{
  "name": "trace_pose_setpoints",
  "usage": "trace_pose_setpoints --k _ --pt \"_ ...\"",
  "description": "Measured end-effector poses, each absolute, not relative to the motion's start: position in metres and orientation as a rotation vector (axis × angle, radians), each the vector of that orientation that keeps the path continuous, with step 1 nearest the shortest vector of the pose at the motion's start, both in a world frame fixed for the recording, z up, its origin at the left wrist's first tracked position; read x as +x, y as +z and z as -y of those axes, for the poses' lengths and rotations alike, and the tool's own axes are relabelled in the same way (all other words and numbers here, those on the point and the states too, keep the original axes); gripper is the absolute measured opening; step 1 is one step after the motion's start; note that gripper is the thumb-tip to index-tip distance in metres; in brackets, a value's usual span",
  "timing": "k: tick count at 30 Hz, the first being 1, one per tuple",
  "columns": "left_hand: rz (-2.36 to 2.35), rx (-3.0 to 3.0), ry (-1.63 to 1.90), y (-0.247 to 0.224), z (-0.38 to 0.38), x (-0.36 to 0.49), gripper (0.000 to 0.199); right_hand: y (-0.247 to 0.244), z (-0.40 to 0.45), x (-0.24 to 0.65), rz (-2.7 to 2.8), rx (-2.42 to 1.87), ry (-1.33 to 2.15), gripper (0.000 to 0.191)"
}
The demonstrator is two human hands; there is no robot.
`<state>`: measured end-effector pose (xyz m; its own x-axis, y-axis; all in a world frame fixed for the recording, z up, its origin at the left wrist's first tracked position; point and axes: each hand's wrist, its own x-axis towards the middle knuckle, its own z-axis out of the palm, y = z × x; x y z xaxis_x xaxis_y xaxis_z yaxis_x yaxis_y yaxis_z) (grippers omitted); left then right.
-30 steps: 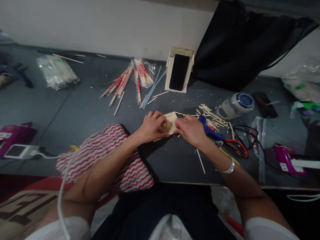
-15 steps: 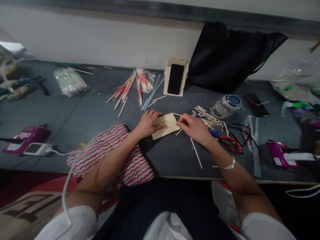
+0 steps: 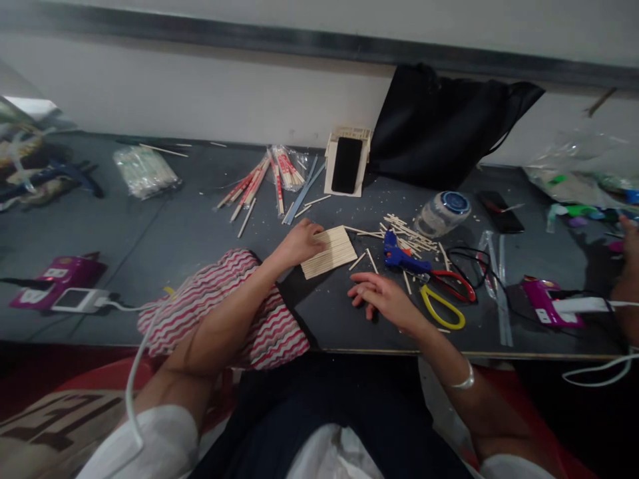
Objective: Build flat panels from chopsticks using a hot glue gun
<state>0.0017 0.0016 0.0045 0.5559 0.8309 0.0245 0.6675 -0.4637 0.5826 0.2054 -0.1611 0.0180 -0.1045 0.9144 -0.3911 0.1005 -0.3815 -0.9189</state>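
A flat panel of pale wooden sticks [image 3: 332, 251], laid side by side, rests on the dark table. My left hand [image 3: 298, 243] is closed on its left end, the fingers curled at the far edge. To the right of the panel and nearer the table's front, my right hand [image 3: 382, 297] holds nothing, its fingers loosely apart. Beyond it lies a blue glue gun [image 3: 402, 256], beside scissors with yellow [image 3: 442, 310] and red handles. A few loose sticks [image 3: 372, 261] lie between the panel and the glue gun.
Cut sticks [image 3: 414, 234] are heaped by a clear jar [image 3: 442, 214]. A phone [image 3: 347, 165] leans at the back, near wrapped chopsticks [image 3: 252, 183]. A striped cloth bundle [image 3: 219, 299] lies under my left forearm. Another person's hand [image 3: 630, 246] shows at the right edge.
My right hand has left the panel's right edge and moved toward me, its fingers parting. The glue gun and yellow handle are now uncovered. My left hand stays on the panel.
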Motion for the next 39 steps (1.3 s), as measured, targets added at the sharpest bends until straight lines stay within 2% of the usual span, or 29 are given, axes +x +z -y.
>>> trace_pose_setpoints --k 9,13,17,26,34,39 --pt "-1.003 1.954 0.368 0.027 -0.015 0.008 0.011 0.008 0.155 0.213 1.122 -1.419 1.633 0.029" --pt "-0.841 1.636 0.371 0.032 -0.006 0.004 0.014 0.008 0.157 0.216 1.146 -1.407 1.632 0.028" --pt "-0.881 1.398 0.349 0.038 0.000 -0.008 0.017 0.011 0.157 0.222 1.152 -1.409 1.628 0.026" --pt "-0.944 1.236 0.331 0.046 0.002 -0.023 0.025 0.016 0.151 0.226 1.174 -1.418 1.604 0.028" --pt "-0.905 1.117 0.440 0.044 -0.005 -0.036 0.029 0.020 0.124 0.223 1.307 -1.534 1.235 0.042" --pt "-0.884 1.024 0.553 0.033 -0.005 -0.030 0.031 0.026 0.098 0.213 1.308 -1.409 1.232 0.046"
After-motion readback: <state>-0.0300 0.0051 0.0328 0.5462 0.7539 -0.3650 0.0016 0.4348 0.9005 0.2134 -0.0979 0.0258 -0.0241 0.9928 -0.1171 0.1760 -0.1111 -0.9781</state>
